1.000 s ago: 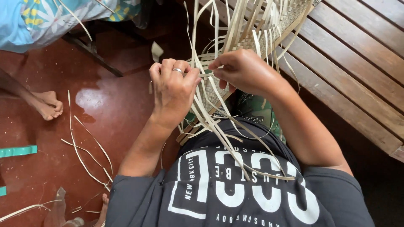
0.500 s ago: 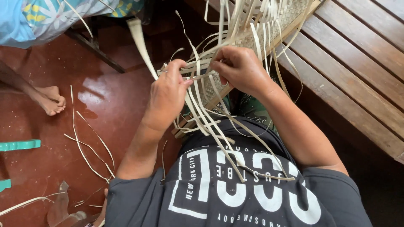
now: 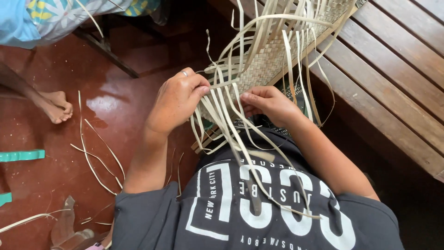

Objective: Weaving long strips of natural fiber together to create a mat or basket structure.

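Both hands at woven palm-leaf mat (image 3: 277, 55), running up and right over wooden bench (image 3: 397, 83). Left hand (image 3: 178, 99) pinching loose strips (image 3: 222, 111); right hand (image 3: 268, 104) curled round neighbouring strips, nearer mat's edge.

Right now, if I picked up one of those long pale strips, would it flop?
Probably yes: the strips curve and droop over the shirt. They look thin and flat, so likely light. The woven mat seems firmer.
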